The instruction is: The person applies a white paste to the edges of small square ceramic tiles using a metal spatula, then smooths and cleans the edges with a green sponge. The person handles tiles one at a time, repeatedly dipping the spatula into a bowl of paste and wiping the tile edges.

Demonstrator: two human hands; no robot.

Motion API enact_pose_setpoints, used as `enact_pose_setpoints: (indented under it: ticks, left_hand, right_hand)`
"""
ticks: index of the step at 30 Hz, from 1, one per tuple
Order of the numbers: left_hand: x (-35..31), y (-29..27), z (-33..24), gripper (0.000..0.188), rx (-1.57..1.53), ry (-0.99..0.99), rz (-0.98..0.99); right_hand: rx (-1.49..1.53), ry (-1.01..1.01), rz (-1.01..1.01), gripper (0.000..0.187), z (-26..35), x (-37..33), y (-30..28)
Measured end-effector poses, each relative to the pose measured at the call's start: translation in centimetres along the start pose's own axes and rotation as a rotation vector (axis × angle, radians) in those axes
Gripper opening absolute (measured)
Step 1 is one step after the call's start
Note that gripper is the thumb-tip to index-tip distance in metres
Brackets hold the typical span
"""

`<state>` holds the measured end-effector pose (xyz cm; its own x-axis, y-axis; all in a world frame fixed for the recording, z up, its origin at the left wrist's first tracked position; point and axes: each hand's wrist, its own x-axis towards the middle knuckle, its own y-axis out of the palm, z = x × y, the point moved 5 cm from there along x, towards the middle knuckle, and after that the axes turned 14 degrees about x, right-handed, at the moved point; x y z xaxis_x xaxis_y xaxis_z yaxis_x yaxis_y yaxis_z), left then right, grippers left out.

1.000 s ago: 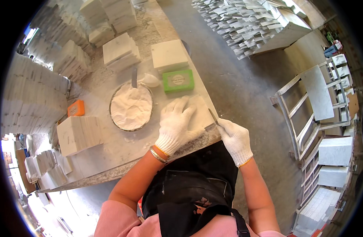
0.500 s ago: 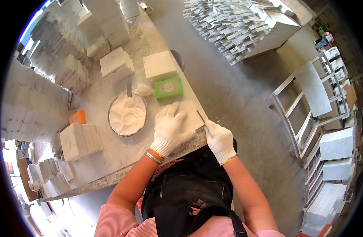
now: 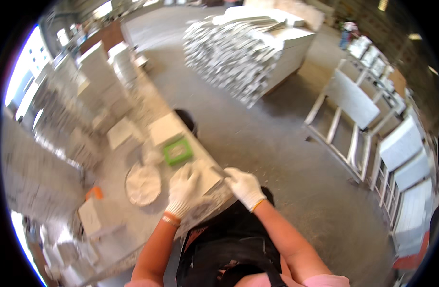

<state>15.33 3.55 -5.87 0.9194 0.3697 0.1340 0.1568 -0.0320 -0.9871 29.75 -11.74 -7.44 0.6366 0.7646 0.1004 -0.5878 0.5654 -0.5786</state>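
Note:
My left hand [image 3: 182,189], in a white knit glove, lies with fingers stretched on a pale stone tile [image 3: 208,180] near the table's right edge. At the tile's right corner, my gloved right hand [image 3: 244,187] is closed on a thin flat-bladed tool [image 3: 220,171], whose blade meets the tile's edge; blur hides its exact kind. Left of my left hand stands a round bowl [image 3: 143,185] of white powder or paste, with a dark handle sticking up at its far side. A green box [image 3: 178,151] sits just beyond my left fingertips.
Pale tiles [image 3: 164,129] lie behind the green box. A tile stack [image 3: 91,216], an orange block [image 3: 94,193] and tall stone stacks [image 3: 42,167] fill the left. Beyond the table are a dark bucket [image 3: 186,120], piled stone strips [image 3: 234,60] and a metal rack [image 3: 335,122].
The view has tilted up and swung, so the table appears lower and further left, with blur. Both hands keep their places at the tile, the right still gripping the tool.

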Motion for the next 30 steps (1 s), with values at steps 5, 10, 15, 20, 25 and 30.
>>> enact_pose_setpoints:
  ticks: [5,10,15,20,25,30]
  left_hand:
    - [-0.7,-0.6,1.3,0.081,-0.037,0.153,-0.097]
    - [-1.8,-4.7,3.3,0.046,-0.432,0.035,0.002]
    - [-2.3,-6.4,4.9,0.024,-0.44,-0.036,-0.121]
    - [-2.2,-5.7,5.3,0.026,-0.555,-0.065,-0.138]
    - [-3.2,-3.4,6.2,0.037,-1.061,-0.35,-0.195]
    - [-3.3,-2.8,5.6,0.047,-1.107,-0.46,-0.174]
  right_hand:
    - [0.129,-0.008,-0.068,0.035,-0.8,0.8,-0.6]
    - [0.326,0.145,0.033,0.034,-0.1,-0.9,-0.4]
    - [0.361,0.233,0.078,0.024,0.4,-0.8,-0.4]
    - [0.416,0.163,0.056,0.023,0.0,-0.1,-1.0]
    - [0.52,0.061,0.064,0.019,1.5,1.2,-2.3]
    - [0.691,0.189,0.113,0.014,2.9,2.4,-3.1]
